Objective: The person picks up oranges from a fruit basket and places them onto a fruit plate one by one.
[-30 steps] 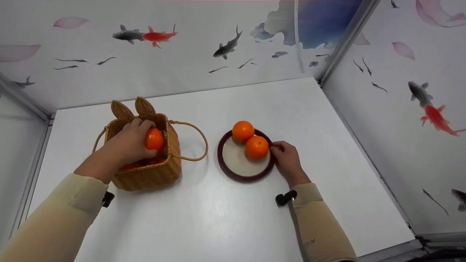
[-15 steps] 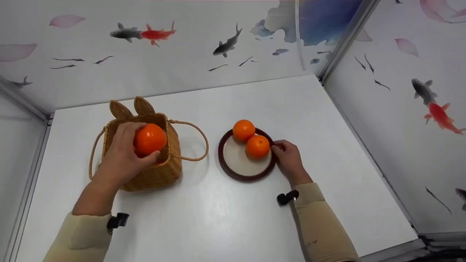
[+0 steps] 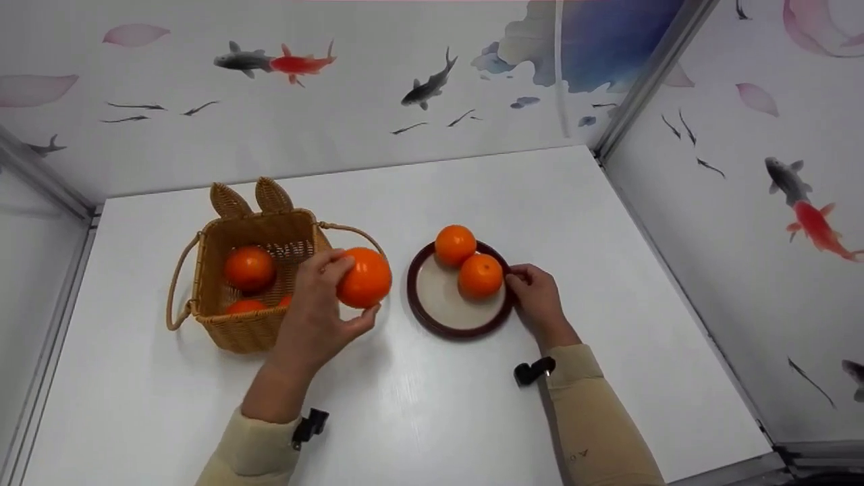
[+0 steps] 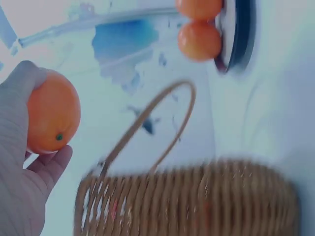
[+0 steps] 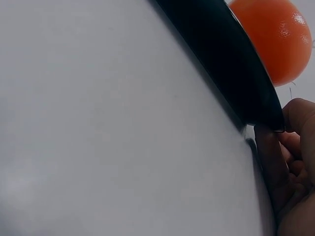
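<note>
One orange (image 3: 364, 277) grasped by left hand (image 3: 316, 314), on that hand's right side | basket (image 3: 243, 335) beyond it to the left, three oranges (image 3: 250, 268) visible inside | plate (image 3: 437, 300) farther right, bearing two oranges (image 3: 480, 276) | right hand (image 3: 538, 297) pinching plate's edge, those two oranges just left of it

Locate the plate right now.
In the head view, the plate is right of the basket, bearing two oranges, its edge pinched by the right hand.

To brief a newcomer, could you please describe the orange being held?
On the white table stands an eared wicker basket. At its right side, the left hand holds the orange. Unlike oranges in the basket or on the plate, it's gripped.
</note>
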Action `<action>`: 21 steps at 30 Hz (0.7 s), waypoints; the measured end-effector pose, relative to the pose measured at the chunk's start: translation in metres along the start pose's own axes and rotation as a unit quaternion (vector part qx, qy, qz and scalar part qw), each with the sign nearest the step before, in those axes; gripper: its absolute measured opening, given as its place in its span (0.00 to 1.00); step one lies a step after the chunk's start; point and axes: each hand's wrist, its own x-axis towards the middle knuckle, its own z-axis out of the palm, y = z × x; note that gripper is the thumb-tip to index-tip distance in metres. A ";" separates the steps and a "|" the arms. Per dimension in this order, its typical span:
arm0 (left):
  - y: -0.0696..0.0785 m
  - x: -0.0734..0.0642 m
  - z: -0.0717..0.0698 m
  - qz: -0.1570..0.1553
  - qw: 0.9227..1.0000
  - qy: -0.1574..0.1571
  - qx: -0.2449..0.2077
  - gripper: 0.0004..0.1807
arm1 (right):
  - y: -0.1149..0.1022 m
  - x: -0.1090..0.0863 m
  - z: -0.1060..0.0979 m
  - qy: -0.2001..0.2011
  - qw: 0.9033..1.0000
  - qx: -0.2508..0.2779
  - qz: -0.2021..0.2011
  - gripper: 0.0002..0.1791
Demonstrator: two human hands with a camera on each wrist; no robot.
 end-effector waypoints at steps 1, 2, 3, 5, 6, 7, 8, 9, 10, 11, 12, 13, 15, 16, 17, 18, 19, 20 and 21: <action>0.004 -0.001 0.007 0.011 1.000 -0.006 0.004 0.46 | 0.000 0.000 0.000 0.001 1.000 0.000 -0.002 0.12; 0.007 -0.002 0.013 0.021 1.000 -0.014 0.009 0.46 | 0.001 0.000 0.000 0.001 1.000 -0.004 -0.005 0.12; 0.010 -0.003 0.019 0.033 0.999 -0.019 0.009 0.46 | 0.002 0.000 0.001 0.002 1.000 -0.008 -0.009 0.13; 0.015 -0.006 0.030 0.044 0.998 -0.039 0.014 0.45 | 0.004 0.000 0.001 -0.001 1.000 -0.013 -0.013 0.13; 0.018 -0.008 0.036 0.046 0.998 -0.048 0.017 0.45 | 0.005 0.001 0.002 0.000 1.000 -0.014 -0.014 0.12; 0.019 -0.010 0.042 0.051 0.997 -0.058 0.021 0.45 | 0.005 0.001 0.002 -0.001 1.000 -0.015 -0.014 0.13; 0.021 -0.012 0.047 0.054 0.996 -0.066 0.024 0.44 | 0.005 0.001 0.001 -0.001 1.000 -0.016 -0.015 0.13; 0.022 -0.014 0.053 0.056 0.995 -0.073 0.026 0.44 | 0.005 0.001 0.001 -0.001 1.000 -0.016 -0.012 0.12; 0.023 -0.016 0.059 0.053 0.995 -0.082 0.028 0.43 | 0.005 0.002 0.001 -0.002 1.000 -0.013 -0.010 0.13; 0.023 -0.017 0.064 0.050 0.994 -0.089 0.024 0.43 | 0.004 0.002 0.001 -0.001 1.000 -0.010 -0.009 0.13; 0.023 -0.019 0.070 0.045 0.994 -0.095 0.020 0.43 | 0.004 0.002 0.001 -0.001 1.000 -0.009 -0.008 0.13; 0.022 -0.021 0.075 0.038 0.994 -0.104 0.014 0.43 | 0.003 0.002 0.000 -0.001 1.000 -0.007 -0.007 0.13; 0.020 -0.024 0.086 0.014 0.993 -0.121 -0.001 0.43 | 0.003 0.003 0.000 -0.001 1.000 -0.004 -0.007 0.13; 0.018 -0.026 0.091 0.004 0.991 -0.130 -0.007 0.42 | 0.003 0.003 0.000 -0.002 1.000 -0.002 -0.007 0.13; 0.017 -0.027 0.095 -0.006 0.991 -0.136 -0.011 0.42 | 0.002 0.003 -0.001 -0.003 1.000 -0.001 -0.007 0.13; 0.016 -0.028 0.098 -0.011 0.990 -0.142 -0.012 0.42 | 0.002 0.002 -0.001 -0.005 1.000 0.002 -0.005 0.13; 0.015 -0.030 0.102 -0.017 0.989 -0.147 -0.011 0.42 | 0.003 0.003 -0.001 -0.006 1.000 0.004 -0.004 0.12; 0.016 -0.031 0.105 -0.021 0.989 -0.146 -0.009 0.42 | 0.003 0.003 -0.001 -0.007 1.000 0.006 -0.004 0.12; 0.016 -0.029 0.107 -0.021 0.989 -0.148 -0.010 0.41 | 0.003 0.003 -0.001 -0.008 1.000 0.004 -0.005 0.12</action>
